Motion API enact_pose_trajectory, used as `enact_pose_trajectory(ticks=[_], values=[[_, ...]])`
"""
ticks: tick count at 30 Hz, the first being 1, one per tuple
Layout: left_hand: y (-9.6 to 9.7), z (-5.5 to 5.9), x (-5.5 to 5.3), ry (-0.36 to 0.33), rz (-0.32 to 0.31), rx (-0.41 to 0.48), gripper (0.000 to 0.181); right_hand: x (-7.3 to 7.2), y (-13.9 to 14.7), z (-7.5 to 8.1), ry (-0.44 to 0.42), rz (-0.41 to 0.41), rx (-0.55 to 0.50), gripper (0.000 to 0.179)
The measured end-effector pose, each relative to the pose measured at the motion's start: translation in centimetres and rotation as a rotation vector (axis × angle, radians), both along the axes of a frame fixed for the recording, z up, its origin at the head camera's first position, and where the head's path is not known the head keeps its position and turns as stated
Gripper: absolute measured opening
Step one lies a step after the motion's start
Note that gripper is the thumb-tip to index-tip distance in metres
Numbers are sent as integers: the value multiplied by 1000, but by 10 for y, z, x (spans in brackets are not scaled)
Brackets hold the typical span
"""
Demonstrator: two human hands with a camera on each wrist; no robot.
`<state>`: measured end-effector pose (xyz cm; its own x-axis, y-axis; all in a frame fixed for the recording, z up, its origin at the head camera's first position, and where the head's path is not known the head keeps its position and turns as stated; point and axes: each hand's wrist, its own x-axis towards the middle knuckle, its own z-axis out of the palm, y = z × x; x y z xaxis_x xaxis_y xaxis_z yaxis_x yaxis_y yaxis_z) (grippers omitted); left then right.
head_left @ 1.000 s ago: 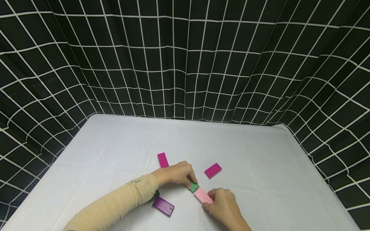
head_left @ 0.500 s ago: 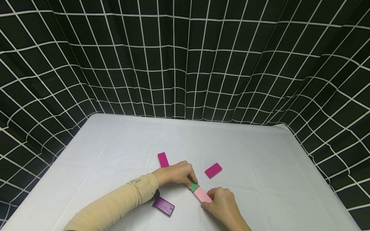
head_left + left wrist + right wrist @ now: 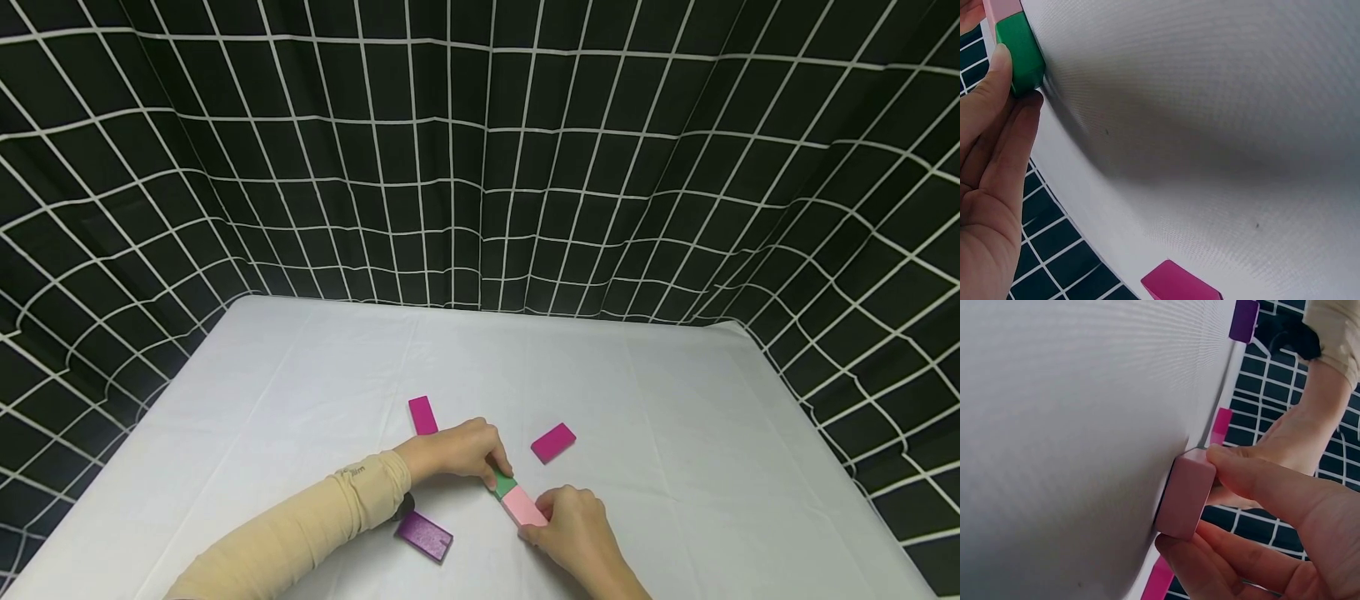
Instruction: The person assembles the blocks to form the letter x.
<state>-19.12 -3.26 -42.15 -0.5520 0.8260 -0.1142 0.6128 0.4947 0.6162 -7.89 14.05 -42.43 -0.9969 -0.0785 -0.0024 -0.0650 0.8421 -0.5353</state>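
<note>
Plainly, both hands were clamped on blocks near the front of the surface (image 3: 675,400). Left hand (image 3: 457,452) pinched the green block (image 3: 504,483) between thumb and fingertips; right hand (image 3: 577,525) gripped the pink block (image 3: 523,506) by its sides. Green sat at 11 o'clock from pink, short ends butted, both flat on the white cloth.

Risks, as judged: pressure from either hand off the shared line could skew the joint or slide one block past the other; the loose cloth could wrinkle and carry both out of line; releasing unevenly could nudge the pair apart.

Spare pieces lay around: a magenta block (image 3: 423,414) at 10 o'clock of the pair, another magenta block (image 3: 553,442) at 1 o'clock, a purple block (image 3: 424,535) at 8 o'clock.

Writing: small print on the beige sleeve (image 3: 352,472) cuff, too small to read. No brands or labels on the blocks.
</note>
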Motion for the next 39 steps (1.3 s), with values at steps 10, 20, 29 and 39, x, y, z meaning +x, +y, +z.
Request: enact_pose_trajectory(ticks=[10, 20, 29, 39], values=[[0, 1, 0, -3, 1, -1, 22, -1, 1, 2, -14, 10, -3, 24], [2, 5, 2, 84, -29, -72, 22, -2, 0, 2, -28, 17, 12, 26], [4, 10, 5, 150, -55, -139, 23, -2, 2, 3, -13, 45, 19, 24], [5, 13, 9, 288, -129, -178, 23, -1, 10, 10, -10, 12, -3, 41]])
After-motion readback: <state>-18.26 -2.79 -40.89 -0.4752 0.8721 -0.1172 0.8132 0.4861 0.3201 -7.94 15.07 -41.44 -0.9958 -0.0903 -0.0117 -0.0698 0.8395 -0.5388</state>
